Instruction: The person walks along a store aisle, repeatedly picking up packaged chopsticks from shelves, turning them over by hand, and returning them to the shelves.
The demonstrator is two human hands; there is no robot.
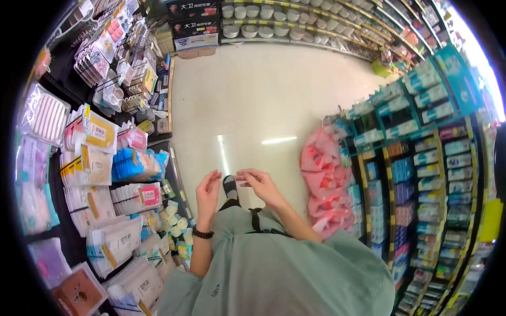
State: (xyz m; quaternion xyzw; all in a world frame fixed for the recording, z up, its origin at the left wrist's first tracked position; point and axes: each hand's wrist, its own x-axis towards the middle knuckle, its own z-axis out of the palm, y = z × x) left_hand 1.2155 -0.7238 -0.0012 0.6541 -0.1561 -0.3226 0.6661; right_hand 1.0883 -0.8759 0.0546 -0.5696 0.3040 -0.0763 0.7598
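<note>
Both hands hang in the air in front of my body, above the pale tiled floor (pixel 221 95). My left hand (pixel 209 190) is raised with its fingers loosely curved and apart, and it holds nothing; a dark beaded bracelet (pixel 203 233) circles that wrist. Close to it on the right, my right hand (pixel 259 185) points its fingers toward the left one, also with nothing in it. A small gap separates the fingertips. A foot in a dark shoe (pixel 230 184) shows between the hands.
Racks of packaged goods (pixel 113 239) line the left side. On the right stand pink plastic bags (pixel 322 181) beside a teal display rack (pixel 456 79) and stocked shelves. Shelves of white bowls (pixel 265 31) and stacked black boxes (pixel 193 26) stand at the far end.
</note>
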